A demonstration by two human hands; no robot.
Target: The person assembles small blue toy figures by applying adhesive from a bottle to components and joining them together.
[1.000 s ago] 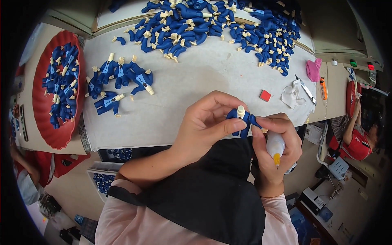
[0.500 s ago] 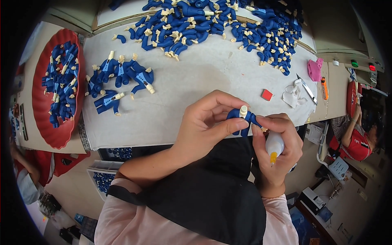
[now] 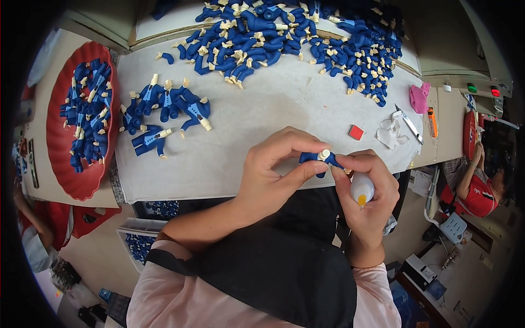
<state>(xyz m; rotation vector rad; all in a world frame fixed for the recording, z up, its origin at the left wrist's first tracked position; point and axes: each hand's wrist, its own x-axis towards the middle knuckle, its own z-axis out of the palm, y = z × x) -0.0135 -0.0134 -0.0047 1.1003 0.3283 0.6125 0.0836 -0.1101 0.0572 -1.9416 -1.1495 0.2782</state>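
Between both hands, just over the table's near edge, is a small headless plastic figure (image 3: 324, 156) in a blue suit with a cream neck. My left hand (image 3: 273, 172) pinches its body between thumb and fingers. At the other side, the thumb and forefinger of my right hand (image 3: 381, 191) grip the figure's blue arm, whose cream hand peeks out below. A white squeeze bottle (image 3: 363, 187) with a yellow nozzle is tucked in my right palm, its tip pointing toward me. Fingers partly cover the figure's torso and legs.
Assembled headless figures (image 3: 167, 104) lie at left, beside a red scalloped tray (image 3: 57, 158) of more. Loose blue arms (image 3: 240, 54) are heaped along the back. A red block (image 3: 356, 132), crumpled tissue (image 3: 389, 131), craft knife (image 3: 409, 124) and pink cloth (image 3: 419, 97) lie right. Another person (image 3: 474, 188) sits far right.
The figure has tipped so its neck end faces up more, and both hands have shifted slightly left with it. The bottle stays in my right palm. The whole view has shifted a little.
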